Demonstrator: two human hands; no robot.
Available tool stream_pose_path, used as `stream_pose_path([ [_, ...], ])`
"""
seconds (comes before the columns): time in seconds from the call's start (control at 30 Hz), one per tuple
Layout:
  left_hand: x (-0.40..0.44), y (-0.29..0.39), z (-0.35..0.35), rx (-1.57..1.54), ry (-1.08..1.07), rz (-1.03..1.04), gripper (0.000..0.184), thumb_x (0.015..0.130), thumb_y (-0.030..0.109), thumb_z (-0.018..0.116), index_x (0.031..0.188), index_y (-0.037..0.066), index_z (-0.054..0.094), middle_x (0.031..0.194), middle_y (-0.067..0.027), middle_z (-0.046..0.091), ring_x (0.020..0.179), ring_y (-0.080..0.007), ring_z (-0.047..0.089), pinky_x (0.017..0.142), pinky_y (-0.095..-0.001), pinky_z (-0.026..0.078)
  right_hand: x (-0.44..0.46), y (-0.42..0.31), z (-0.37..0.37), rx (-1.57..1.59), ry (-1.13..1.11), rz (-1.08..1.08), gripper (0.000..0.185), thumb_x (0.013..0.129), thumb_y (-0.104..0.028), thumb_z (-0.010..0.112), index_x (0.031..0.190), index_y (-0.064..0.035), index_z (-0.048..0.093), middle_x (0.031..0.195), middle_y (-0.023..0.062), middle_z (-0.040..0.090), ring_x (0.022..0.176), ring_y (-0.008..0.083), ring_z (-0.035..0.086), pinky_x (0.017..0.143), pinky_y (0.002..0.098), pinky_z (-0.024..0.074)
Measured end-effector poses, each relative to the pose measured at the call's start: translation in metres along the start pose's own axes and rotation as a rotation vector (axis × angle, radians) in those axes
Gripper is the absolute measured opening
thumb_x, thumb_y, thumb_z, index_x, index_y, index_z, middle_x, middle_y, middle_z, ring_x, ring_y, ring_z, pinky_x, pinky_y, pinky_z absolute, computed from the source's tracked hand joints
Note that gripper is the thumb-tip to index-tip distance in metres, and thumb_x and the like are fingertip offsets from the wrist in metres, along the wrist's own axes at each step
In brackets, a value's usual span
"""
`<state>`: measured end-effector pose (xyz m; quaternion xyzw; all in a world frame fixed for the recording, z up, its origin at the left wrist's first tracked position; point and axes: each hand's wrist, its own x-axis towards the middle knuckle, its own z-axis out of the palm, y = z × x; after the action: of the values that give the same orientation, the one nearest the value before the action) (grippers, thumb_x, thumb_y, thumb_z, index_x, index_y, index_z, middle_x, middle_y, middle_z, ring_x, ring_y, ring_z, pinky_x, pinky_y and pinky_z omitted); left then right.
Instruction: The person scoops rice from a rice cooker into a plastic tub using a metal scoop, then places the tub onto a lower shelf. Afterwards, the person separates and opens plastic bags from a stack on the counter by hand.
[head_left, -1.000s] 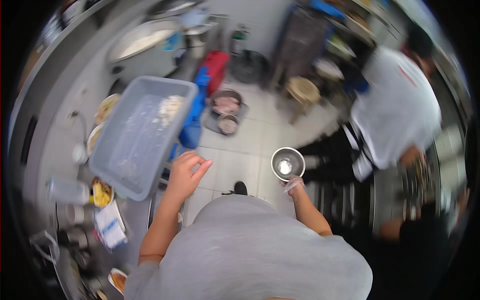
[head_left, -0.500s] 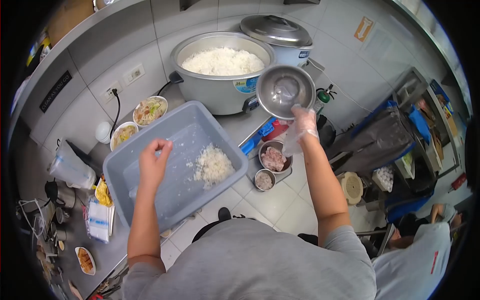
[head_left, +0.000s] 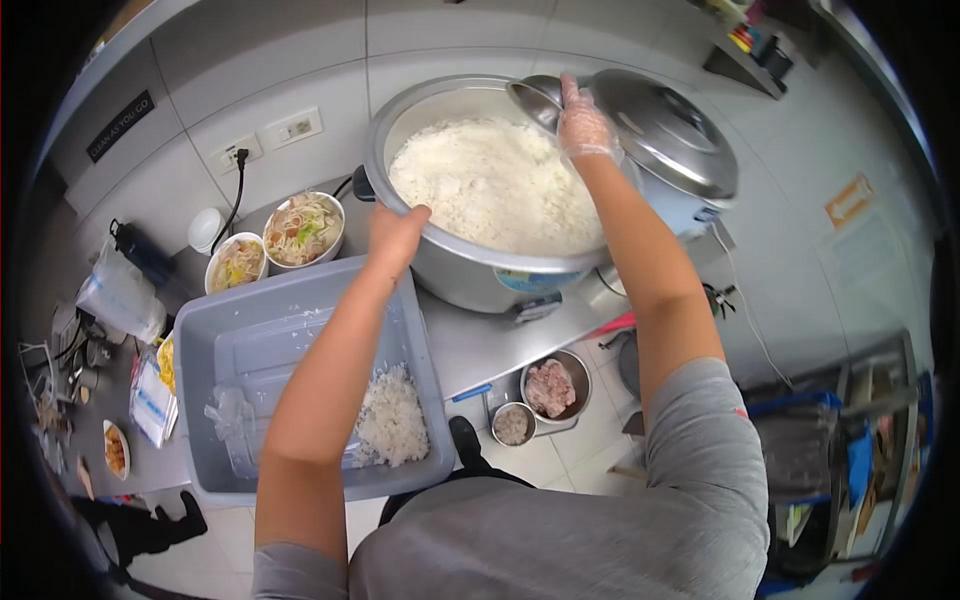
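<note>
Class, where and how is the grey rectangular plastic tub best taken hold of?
Probably two-handed, under the left and right rims of the tub, coming from the near side: a broad lip edges it, two round white bowls crowd its far side, and heaped white rice likely weights the near right corner.

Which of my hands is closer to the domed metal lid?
Your right. The gloved right hand, holding a metal bowl, is close beside the domed metal lid; your left hand is farther off, at the near-left rim of the rice cooker.
</note>
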<state>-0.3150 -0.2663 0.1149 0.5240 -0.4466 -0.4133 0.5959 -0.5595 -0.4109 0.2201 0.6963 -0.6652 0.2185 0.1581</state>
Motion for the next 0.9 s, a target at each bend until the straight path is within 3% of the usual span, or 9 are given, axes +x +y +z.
stream_pose_path([
  [0.1, -0.005, 0.010, 0.009, 0.022, 0.114, -0.074, 0.056, 0.072, 0.010, 0.061, 0.122, -0.008, 0.044, 0.112, -0.0190, 0.059, 0.102, -0.0262, 0.059, 0.088, -0.0308, 0.043, 0.045, -0.004, 0.036, 0.064, -0.083, 0.019, 0.062, 0.084, -0.002, 0.041, 0.141, -0.0238, 0.029, 0.132, 0.0208, 0.044, 0.110, 0.0394, 0.054, 0.091, 0.0481, 0.0456],
  [0.23, -0.008, 0.007, 0.010, 0.011, 0.141, -0.108, 0.056, 0.072, 0.008, 0.058, 0.124, -0.008, 0.043, 0.113, -0.0182, 0.058, 0.102, -0.0262, 0.057, 0.089, -0.0314, 0.042, 0.081, -0.003, 0.107, 0.094, -0.227, -0.047, 0.058, 0.087, -0.005, 0.040, 0.141, -0.0245, 0.031, 0.130, 0.0205, 0.048, 0.109, 0.0375, 0.055, 0.093, 0.0463, 0.0445],
  [0.27, -0.008, 0.008, 0.013, 0.009, 0.155, -0.114, 0.057, 0.072, 0.008, 0.057, 0.126, -0.007, 0.041, 0.116, -0.0177, 0.056, 0.104, -0.0258, 0.055, 0.092, -0.0319, 0.041, 0.080, -0.005, 0.128, -0.074, -0.143, -0.166, 0.055, 0.087, -0.007, 0.042, 0.139, -0.0239, 0.035, 0.125, 0.0213, 0.051, 0.109, 0.0366, 0.055, 0.093, 0.0445, 0.0445],
  [0.37, -0.004, 0.006, 0.013, -0.016, 0.157, -0.114, 0.059, 0.073, 0.008, 0.056, 0.128, -0.006, 0.040, 0.118, -0.0170, 0.055, 0.106, -0.0251, 0.054, 0.093, -0.0324, 0.040, 0.101, -0.013, 0.153, 0.020, -0.317, -0.292, 0.053, 0.088, -0.010, 0.039, 0.140, -0.0195, 0.033, 0.118, 0.0214, 0.057, 0.108, 0.0349, 0.057, 0.095, 0.0449, 0.0437],
  [0.5, -0.005, 0.001, 0.014, -0.095, 0.162, -0.108, 0.058, 0.073, 0.007, 0.055, 0.128, -0.006, 0.040, 0.117, -0.0170, 0.055, 0.106, -0.0241, 0.054, 0.093, -0.0319, 0.040, 0.108, -0.009, 0.161, 0.267, -0.388, -0.284, 0.060, 0.079, -0.005, 0.047, 0.137, -0.0179, 0.037, 0.110, 0.0220, 0.061, 0.092, 0.0360, 0.063, 0.075, 0.0430, 0.0536],
  [0.63, -0.007, 0.006, 0.017, -0.078, 0.216, -0.103, 0.056, 0.073, 0.008, 0.055, 0.124, -0.008, 0.042, 0.114, -0.0178, 0.057, 0.102, -0.0244, 0.056, 0.090, -0.0316, 0.042, 0.124, -0.001, 0.214, 0.393, -0.398, -0.322, 0.062, 0.076, -0.005, 0.049, 0.137, -0.0176, 0.038, 0.108, 0.0222, 0.061, 0.086, 0.0369, 0.065, 0.066, 0.0416, 0.0552],
  [0.7, -0.005, 0.001, 0.018, -0.083, 0.239, -0.062, 0.051, 0.071, 0.009, 0.056, 0.117, -0.011, 0.045, 0.106, -0.0201, 0.060, 0.095, -0.0254, 0.060, 0.084, -0.0307, 0.045, 0.102, -0.014, 0.183, 0.280, -0.426, -0.273, 0.064, 0.076, -0.005, 0.050, 0.137, -0.0177, 0.038, 0.110, 0.0223, 0.061, 0.086, 0.0372, 0.065, 0.066, 0.0414, 0.0553],
  [0.8, -0.006, -0.001, 0.018, -0.090, 0.247, -0.029, 0.050, 0.071, 0.009, 0.055, 0.116, -0.012, 0.045, 0.105, -0.0211, 0.061, 0.094, -0.0260, 0.060, 0.084, -0.0314, 0.045, 0.097, -0.008, 0.180, 0.373, -0.469, -0.260, 0.065, 0.075, -0.005, 0.052, 0.138, -0.0180, 0.036, 0.112, 0.0224, 0.060, 0.091, 0.0377, 0.063, 0.073, 0.0413, 0.0534],
  [0.9, -0.007, 0.006, 0.017, -0.028, 0.245, -0.039, 0.049, 0.071, 0.009, 0.055, 0.114, -0.012, 0.046, 0.103, -0.0217, 0.061, 0.094, -0.0266, 0.060, 0.084, -0.0319, 0.045, 0.090, -0.011, 0.165, 0.227, -0.500, -0.317, 0.066, 0.076, -0.005, 0.052, 0.138, -0.0184, 0.035, 0.112, 0.0222, 0.060, 0.099, 0.0377, 0.061, 0.081, 0.0407, 0.0497],
])
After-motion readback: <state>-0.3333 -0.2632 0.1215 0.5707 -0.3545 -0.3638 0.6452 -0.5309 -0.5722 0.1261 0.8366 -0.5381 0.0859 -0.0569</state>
